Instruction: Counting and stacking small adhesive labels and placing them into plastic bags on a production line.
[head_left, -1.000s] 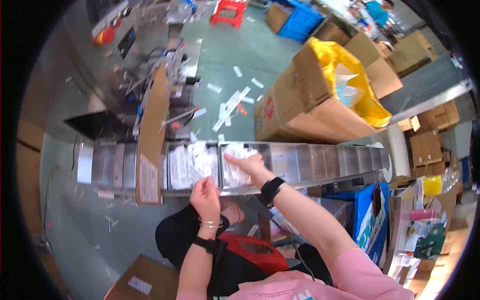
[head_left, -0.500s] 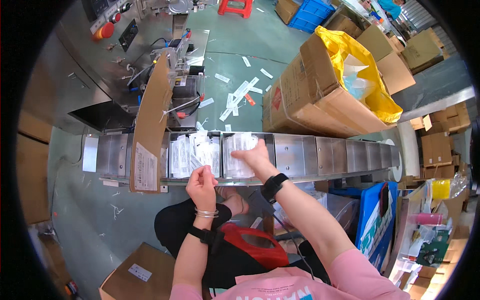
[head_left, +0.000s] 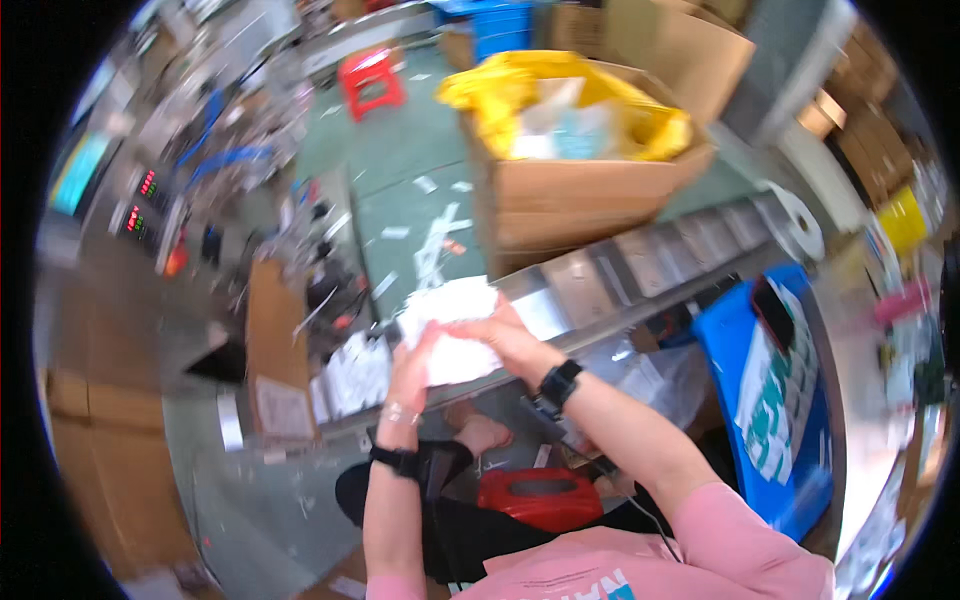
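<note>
Between my two hands is a bundle of narrow white packets (head_left: 452, 362), bright and smeared by motion, at the metal trough conveyor (head_left: 640, 300). My left hand (head_left: 412, 372) presses on the bundle's left side. From the right, my right hand (head_left: 505, 338) closes over it, fingers reaching toward the left hand. More white packets (head_left: 357, 375) lie in the compartment just left of my hands. How many packets I hold cannot be made out.
A brown cardboard flap (head_left: 277, 350) stands across the conveyor at left, beside blurred machinery. Behind the conveyor is a carton (head_left: 585, 205) lined with a yellow bag (head_left: 490, 100). Loose strips (head_left: 437, 240) litter the floor near a red stool (head_left: 371, 85). A blue bin (head_left: 715, 325) stands at right.
My hands have come together around the packets from the right-hand filled compartment, which my right hand alone was touching before. The whole view has turned and shifted, with blur.
</note>
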